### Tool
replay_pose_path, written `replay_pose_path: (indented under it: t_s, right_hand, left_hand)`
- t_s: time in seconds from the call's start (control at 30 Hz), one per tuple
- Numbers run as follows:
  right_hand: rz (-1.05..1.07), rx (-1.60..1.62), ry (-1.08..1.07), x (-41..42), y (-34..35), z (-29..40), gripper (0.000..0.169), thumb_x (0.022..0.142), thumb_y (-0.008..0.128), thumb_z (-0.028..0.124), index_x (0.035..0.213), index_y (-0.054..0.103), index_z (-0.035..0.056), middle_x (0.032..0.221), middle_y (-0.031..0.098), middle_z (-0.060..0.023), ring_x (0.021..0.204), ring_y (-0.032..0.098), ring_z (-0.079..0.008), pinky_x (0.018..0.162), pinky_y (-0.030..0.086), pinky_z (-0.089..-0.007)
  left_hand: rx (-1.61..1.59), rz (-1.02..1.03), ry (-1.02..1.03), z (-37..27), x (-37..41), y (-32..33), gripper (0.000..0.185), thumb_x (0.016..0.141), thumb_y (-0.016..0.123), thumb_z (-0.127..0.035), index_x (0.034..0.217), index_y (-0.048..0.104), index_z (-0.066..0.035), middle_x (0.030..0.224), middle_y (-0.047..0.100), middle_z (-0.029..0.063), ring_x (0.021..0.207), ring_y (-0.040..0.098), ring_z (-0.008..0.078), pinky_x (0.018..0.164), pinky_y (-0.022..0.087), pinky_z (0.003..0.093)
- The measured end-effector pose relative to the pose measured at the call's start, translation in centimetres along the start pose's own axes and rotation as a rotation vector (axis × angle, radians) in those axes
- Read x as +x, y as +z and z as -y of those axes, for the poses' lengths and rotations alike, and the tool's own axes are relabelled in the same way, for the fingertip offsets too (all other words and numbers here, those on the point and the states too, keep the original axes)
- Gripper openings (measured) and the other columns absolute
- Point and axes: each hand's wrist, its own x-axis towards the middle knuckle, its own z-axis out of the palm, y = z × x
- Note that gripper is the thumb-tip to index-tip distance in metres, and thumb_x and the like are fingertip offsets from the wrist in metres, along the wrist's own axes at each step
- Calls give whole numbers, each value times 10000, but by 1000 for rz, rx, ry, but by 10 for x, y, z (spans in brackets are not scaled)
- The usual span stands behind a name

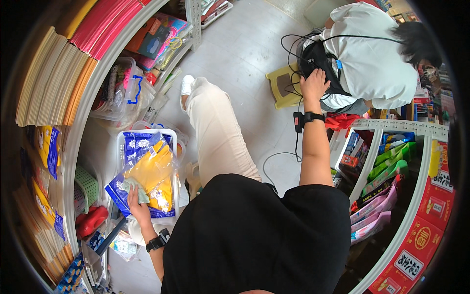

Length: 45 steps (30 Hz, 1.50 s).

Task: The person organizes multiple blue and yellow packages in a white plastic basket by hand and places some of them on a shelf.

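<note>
My left hand (137, 205) presses a pale green cloth (136, 189) onto a clear and blue packet of yellow rubber gloves (156, 161). The packet lies on similar blue packets in a white plastic basket (174, 147), and its lower left corner juts past the rim. Up and to the right, my right hand (315, 85) lies flat on a black bag (332, 73) worn at the back of another person (371, 55). Its fingers look slightly spread, with their tips on the fabric. Black cables (293, 55) loop around the bag beside my hand.
A yellow plastic stool (273, 86) stands near the other person. Shelving on the left holds stacked paper goods (51, 84) and a clear storage box (119, 99). To the right, a metal shelf (411, 126) carries colourful packets and red boxes (422, 235). A cable (266, 161) trails on the floor.
</note>
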Motion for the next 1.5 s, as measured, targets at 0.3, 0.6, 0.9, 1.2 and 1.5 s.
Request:
replay_pose_path:
  t_s: [0.3, 0.6, 0.9, 1.2, 1.5]
  right_hand:
    - [20, -24, 52, 9, -1, -2, 747, 767, 697, 406, 1369, 469, 26, 1445, 447, -96, 1371, 364, -244, 1100, 268, -594]
    - [97, 3, 82, 18, -4, -11, 790, 752, 679, 405, 1401, 436, 25, 1491, 385, -105, 1394, 329, -254, 1096, 266, -601]
    - [239, 203, -111, -15, -18, 67, 547, 783, 680, 359, 1251, 581, 93, 1428, 443, -161, 1341, 393, -309, 1030, 365, -578]
    - [388, 1150, -816, -145, -113, 235, 352, 798, 661, 231, 1124, 654, 99, 1082, 657, -152, 1017, 611, -341, 858, 504, -425]
    - [844, 1173, -1022, -253, -165, 286, 381, 814, 653, 245, 1160, 619, 88, 1069, 618, -135, 1005, 610, -330, 852, 496, -417]
  left_hand:
    - [-22, -18, 30, 2, 0, 1, 472, 782, 484, 102, 1220, 622, -9, 1347, 554, 185, 1241, 505, 357, 1086, 335, 396]
    - [-25, -18, 28, 3, -1, 1, 457, 785, 506, 92, 1216, 622, -5, 1347, 553, 186, 1238, 504, 362, 1085, 337, 400]
    - [-54, -13, 26, 6, 1, 2, 513, 750, 477, 109, 1228, 615, -15, 1367, 537, 178, 1259, 483, 362, 1097, 322, 409]
    - [-54, -14, 35, 6, -2, 1, 549, 723, 465, 126, 1232, 611, -19, 1373, 532, 177, 1262, 478, 362, 1098, 321, 404]
    - [-44, 1, 16, 5, -3, 2, 675, 635, 441, 164, 1258, 599, -41, 1384, 517, 175, 1283, 454, 374, 1112, 311, 414]
